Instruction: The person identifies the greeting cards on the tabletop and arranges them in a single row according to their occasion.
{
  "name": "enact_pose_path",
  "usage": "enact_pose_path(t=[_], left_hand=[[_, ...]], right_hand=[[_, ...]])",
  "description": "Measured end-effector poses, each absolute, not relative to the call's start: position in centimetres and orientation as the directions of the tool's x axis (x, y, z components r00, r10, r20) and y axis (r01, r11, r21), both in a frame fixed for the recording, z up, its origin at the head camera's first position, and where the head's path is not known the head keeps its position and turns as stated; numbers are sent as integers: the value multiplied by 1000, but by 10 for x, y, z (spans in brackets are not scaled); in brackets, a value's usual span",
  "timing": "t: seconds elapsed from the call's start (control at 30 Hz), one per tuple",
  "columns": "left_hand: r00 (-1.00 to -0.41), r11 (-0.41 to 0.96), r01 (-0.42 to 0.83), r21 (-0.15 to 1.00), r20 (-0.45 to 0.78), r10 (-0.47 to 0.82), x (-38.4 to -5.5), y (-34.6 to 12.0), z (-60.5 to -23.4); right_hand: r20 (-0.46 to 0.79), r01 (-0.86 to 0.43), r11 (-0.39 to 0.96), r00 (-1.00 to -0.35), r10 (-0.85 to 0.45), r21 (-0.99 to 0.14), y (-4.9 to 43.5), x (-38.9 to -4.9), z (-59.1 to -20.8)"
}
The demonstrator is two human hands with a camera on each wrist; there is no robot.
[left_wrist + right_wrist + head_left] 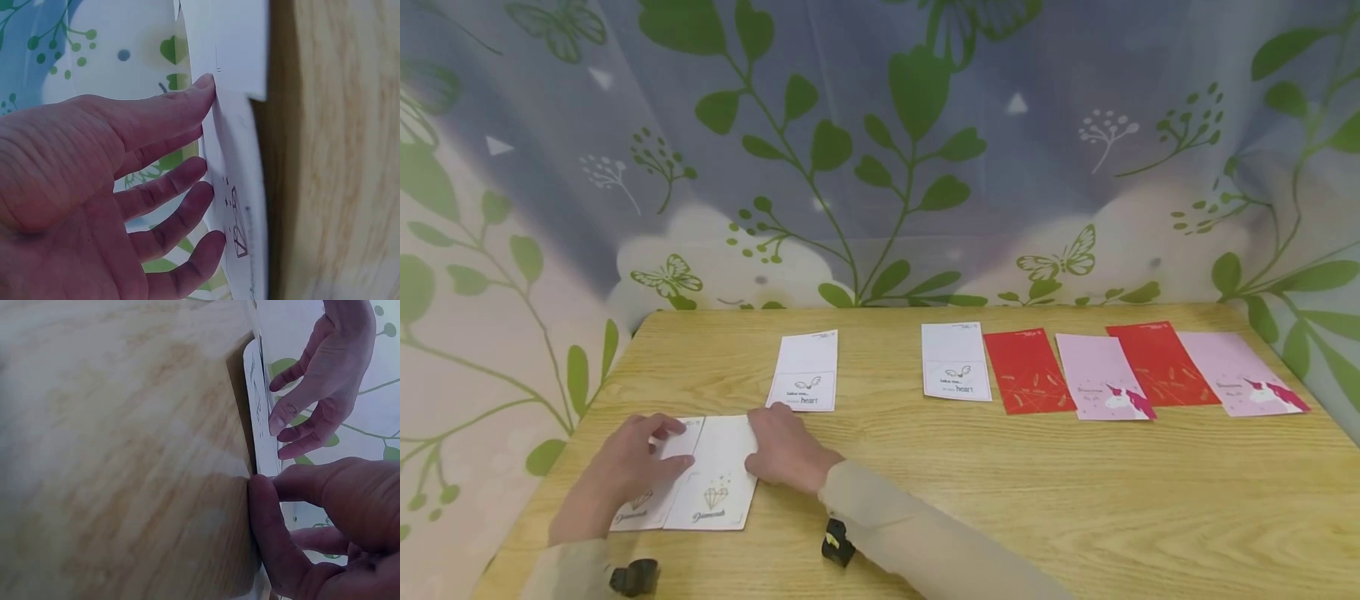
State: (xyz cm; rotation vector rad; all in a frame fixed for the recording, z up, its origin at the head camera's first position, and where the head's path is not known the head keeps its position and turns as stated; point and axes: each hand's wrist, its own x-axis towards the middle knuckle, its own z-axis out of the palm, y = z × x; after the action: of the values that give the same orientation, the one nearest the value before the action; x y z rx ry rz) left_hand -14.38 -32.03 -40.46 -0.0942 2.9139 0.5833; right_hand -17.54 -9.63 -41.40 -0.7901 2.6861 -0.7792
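Note:
Two white cards printed with a gold diamond lie side by side at the front left of the table. My left hand [636, 462] rests over the left diamond card [649, 507], thumb and fingers spread, fingertips touching the paper in the left wrist view. At the outer edge of the right diamond card [724, 450] is my right hand [790, 450]. The right wrist view shows its thumb and index finger [267, 519] pinching that edge. Just beyond the right hand lies a white card with a winged heart [805, 367].
Along the back of the wooden table [1000, 508] lie another winged-heart card [955, 358], a red card [1030, 367], a pink unicorn card [1101, 375], a second red card [1161, 362] and a second pink unicorn card [1240, 371]. A leaf-patterned curtain [865, 167] hangs behind.

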Motion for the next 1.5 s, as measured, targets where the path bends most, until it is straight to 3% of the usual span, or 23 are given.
enact_pose_path(t=[0.4, 0.77, 1.1, 1.33, 1.5], left_hand=[[-985, 924, -68, 377, -173, -2, -145, -322, -404], [-981, 934, -52, 354, -193, 19, -142, -319, -402], [-995, 943, 49, 329, -64, 74, -141, -316, -402], [-986, 894, 155, 419, 120, 115, -142, -308, -397], [-984, 850, 158, 502, 150, 94, -146, -299, -392]], right_hand=[[-82, -490, 727, -801, -593, -481, -94, -179, -414], [-9, -445, 622, -809, -588, -644, -78, -173, -419], [6, -383, 545, -822, -570, -746, -58, -174, -418], [-6, -347, 509, -822, -569, -788, -39, -180, -420], [-6, -352, 516, -822, -570, -781, -27, -181, -416]])
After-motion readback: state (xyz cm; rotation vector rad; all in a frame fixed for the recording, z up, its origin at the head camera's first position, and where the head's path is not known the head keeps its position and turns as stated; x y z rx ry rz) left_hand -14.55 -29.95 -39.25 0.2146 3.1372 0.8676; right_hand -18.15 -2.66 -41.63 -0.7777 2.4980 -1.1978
